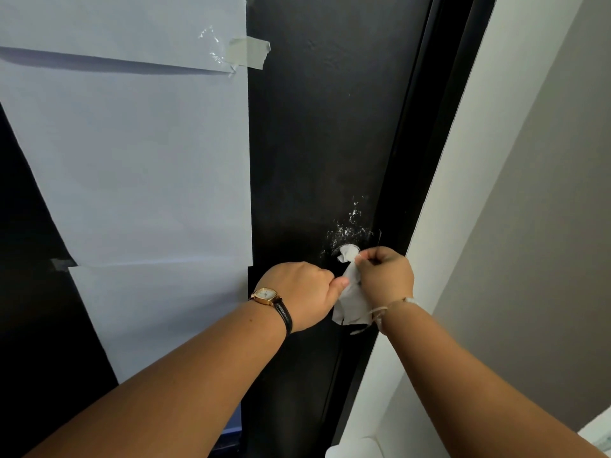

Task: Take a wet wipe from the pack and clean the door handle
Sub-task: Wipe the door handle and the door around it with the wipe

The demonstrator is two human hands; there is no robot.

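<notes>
A white wet wipe [351,297] hangs crumpled between both hands against the black door [314,143]. My right hand [385,276] is shut on the wipe's upper part and presses it where the door handle sits; the handle itself is hidden behind wipe and fingers. My left hand [304,294], with a gold watch on the wrist, is closed in a fist, its thumb touching the wipe's left edge. Wet white smears [350,226] mark the door just above the hands. No wipe pack shows.
Large white paper sheets [132,160] are taped over the door's left part. The black door frame [426,160] runs diagonally to the right, then a white jamb [469,193] and a grey wall [545,226]. A white object [357,449] sits at the bottom edge.
</notes>
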